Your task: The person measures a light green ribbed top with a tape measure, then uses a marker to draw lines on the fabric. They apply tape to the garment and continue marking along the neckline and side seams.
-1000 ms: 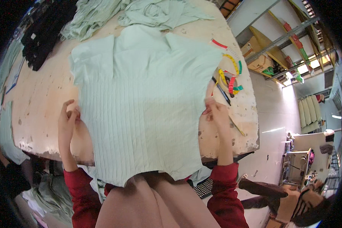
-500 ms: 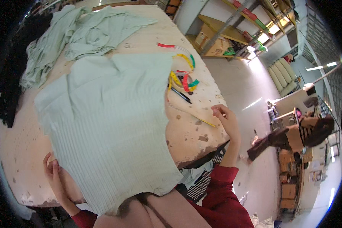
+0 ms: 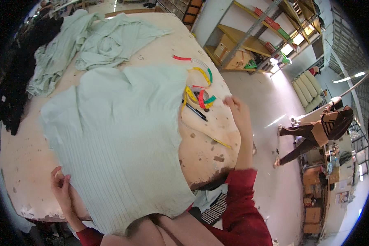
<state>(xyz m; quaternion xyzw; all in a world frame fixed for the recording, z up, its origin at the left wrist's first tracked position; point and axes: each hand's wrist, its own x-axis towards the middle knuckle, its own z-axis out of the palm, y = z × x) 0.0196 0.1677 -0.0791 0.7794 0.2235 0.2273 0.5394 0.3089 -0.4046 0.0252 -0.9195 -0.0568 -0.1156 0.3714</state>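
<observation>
A pale mint pleated garment [image 3: 115,139] lies spread from my lap up over the pale, stained table [image 3: 24,172]. My left hand [image 3: 61,184] rests by its lower left edge, fingers loosely bent and apart, not gripping it. My right hand [image 3: 236,110] is raised at the table's right edge, slightly blurred, fingers apart and holding nothing. Beside the garment, near that hand, lie a multicoloured tape measure [image 3: 201,98], a roll of tape partly hidden under it and a black pen [image 3: 196,110].
More mint fabric [image 3: 106,45] and black fabric [image 3: 12,98] lie on the table's far and left parts. Shelves [image 3: 246,45] with cardboard boxes [image 3: 229,55] stand beyond. A person [image 3: 320,131] stands at a cluttered bench to the right; long pale rolls [image 3: 303,92] stand behind.
My right hand has left the garment's edge and moved right and up. The view has turned rightward, and the person at the right has shifted toward the bench.
</observation>
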